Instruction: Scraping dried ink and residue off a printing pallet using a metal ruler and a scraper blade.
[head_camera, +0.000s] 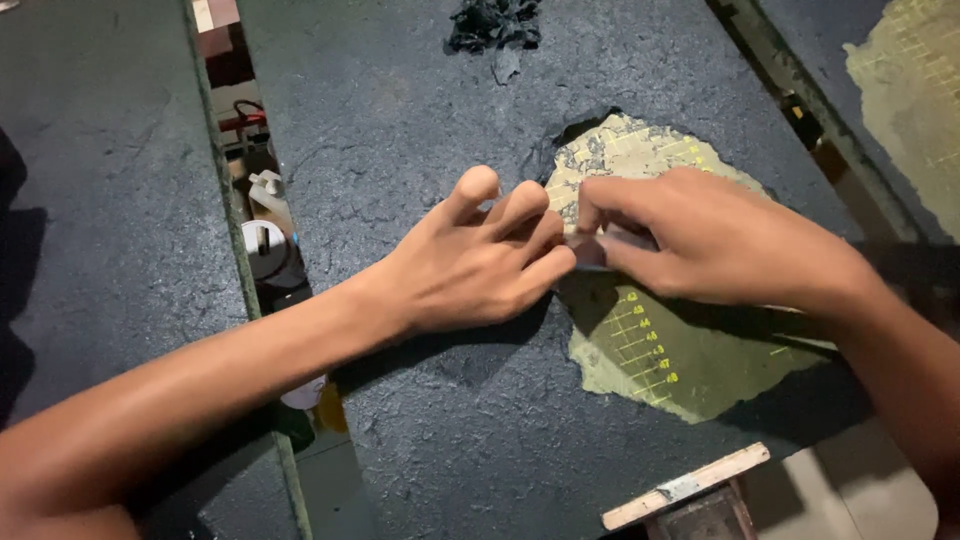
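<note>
A gap (262, 240) between the dark boards at nine o'clock shows small white parts below. At centre the left hand (470, 262) rests fingers spread on the dark coated board (400, 120), fingertips touching a thin grey strip (600, 250) pinched by the right hand (715, 245) at three o'clock. The strip lies over the bare yellow-green patch (680, 365); dark scrapings (492, 25) sit at twelve o'clock.

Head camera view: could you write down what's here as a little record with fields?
Surface: dark grey rough-coated board
Bare patch: yellow-green ruled mat exposed under the coating
Left hand: fingers spread, pressed on the coating at the patch's edge
Right hand: pinching a thin flat grey tool against the edge
Debris: dark heap of scraped flakes at the top
</note>
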